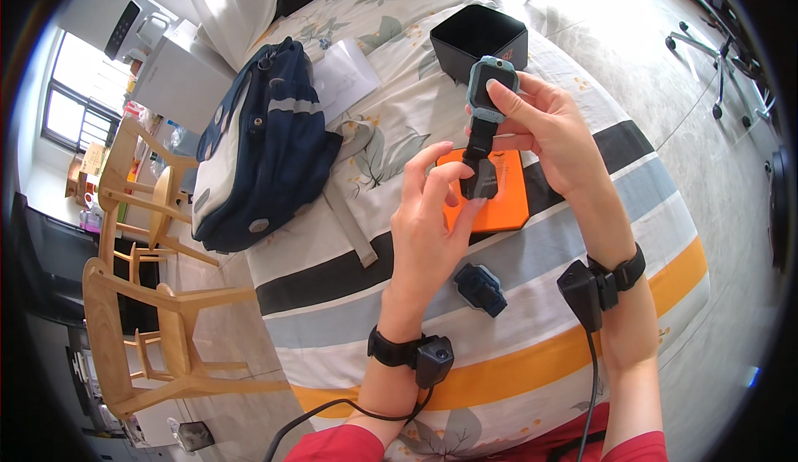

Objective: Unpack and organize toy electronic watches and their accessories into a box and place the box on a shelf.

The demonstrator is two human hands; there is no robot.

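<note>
In my right hand point(553, 125) is a smartwatch point(482, 88) with a light blue case and a dark screen, my thumb lying on its front. Its black strap point(480, 139) hangs down toward my left hand point(432, 212). That hand pinches a dark flat piece point(480, 181) at the strap's lower end; whether it is part of the strap I cannot tell. Beneath lies a flat orange square point(509, 212), partly covered by my left fingers. Nearer to me, a dark blue watch-like item point(480, 289) rests on the striped cloth.
An open black box point(474, 42) stands beyond my right hand. To the left lie a navy and cream backpack point(266, 146) and white papers point(342, 79). Wooden chairs point(141, 337) stand beside the cloth-covered surface point(332, 329). Cables run from the black wrist devices point(434, 360).
</note>
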